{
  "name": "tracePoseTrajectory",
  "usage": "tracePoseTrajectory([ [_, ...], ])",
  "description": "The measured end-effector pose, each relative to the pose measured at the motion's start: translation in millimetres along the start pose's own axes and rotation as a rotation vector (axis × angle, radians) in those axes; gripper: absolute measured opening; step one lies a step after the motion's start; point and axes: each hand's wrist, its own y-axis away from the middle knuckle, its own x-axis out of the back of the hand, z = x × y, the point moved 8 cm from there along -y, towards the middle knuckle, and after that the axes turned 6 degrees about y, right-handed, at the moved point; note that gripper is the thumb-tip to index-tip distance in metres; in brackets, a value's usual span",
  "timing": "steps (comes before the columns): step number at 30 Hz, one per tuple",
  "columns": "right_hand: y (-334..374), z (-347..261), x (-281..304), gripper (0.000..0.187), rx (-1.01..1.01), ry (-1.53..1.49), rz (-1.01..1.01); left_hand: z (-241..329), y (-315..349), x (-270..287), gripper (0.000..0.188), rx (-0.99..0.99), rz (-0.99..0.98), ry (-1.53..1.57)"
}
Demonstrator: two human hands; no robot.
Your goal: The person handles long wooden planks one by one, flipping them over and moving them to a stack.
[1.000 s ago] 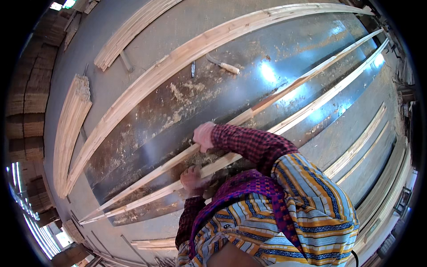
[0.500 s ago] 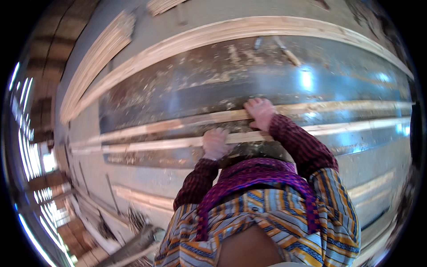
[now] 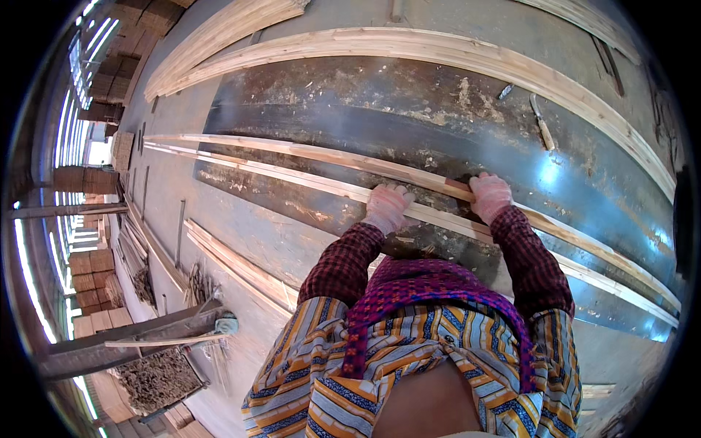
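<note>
Two long, pale wooden strips lie lengthwise across a dark, stained metal worktop point(image 3: 431, 120). My left hand point(image 3: 388, 208), in a pinkish glove, has its fingers curled over the near wooden strip point(image 3: 292, 177). On the far wooden strip point(image 3: 321, 153), my right hand point(image 3: 491, 196), gloved alike, grips the edge beside a darker brown patch. A narrow gap separates the strips along most of their length. Both thumbs are partly hidden. Beyond my right hand lies a curved-blade knife point(image 3: 545, 131) with a wooden handle, near a small metal tool point(image 3: 505, 92) I cannot identify.
A long row of strips point(image 3: 394, 44) borders the worktop's far side. More planks point(image 3: 226, 36) are stacked at the far left. Loose strips point(image 3: 234, 263) lie to my near left, by a metal beam point(image 3: 131, 339) and a crate of shavings point(image 3: 159, 379). Wood chips dot the worktop.
The view has turned, so the strips now slant down to the right. Both hands appear farther right in the picture, still on the same strips.
</note>
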Motion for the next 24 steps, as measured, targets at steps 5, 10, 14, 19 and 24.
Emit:
tracePoseTrajectory([
  [5, 38, 47, 13, 0.016, 0.089, 0.051, 0.516, 0, 10, -3, 0.075, 0.005, -0.011, 0.060],
  [10, 82, 93, 34, 0.022, 0.023, 0.059, 0.489, -82, 49, 59, 0.071, 0.033, 0.227, 0.026],
  [14, 117, 106, 80, 0.027, 0.003, 0.110, 0.419, -245, 92, 106, 0.070, 0.413, 0.488, 0.023],
  [19, 161, 136, 120, 0.025, -0.126, 0.207, 0.332, -334, 69, 98, 0.079, 0.152, 0.907, -0.006],
  [24, 118, 127, 152, 0.012, -0.297, 0.305, 0.079, -397, 70, 30, 0.066, 0.423, 0.690, -0.043],
])
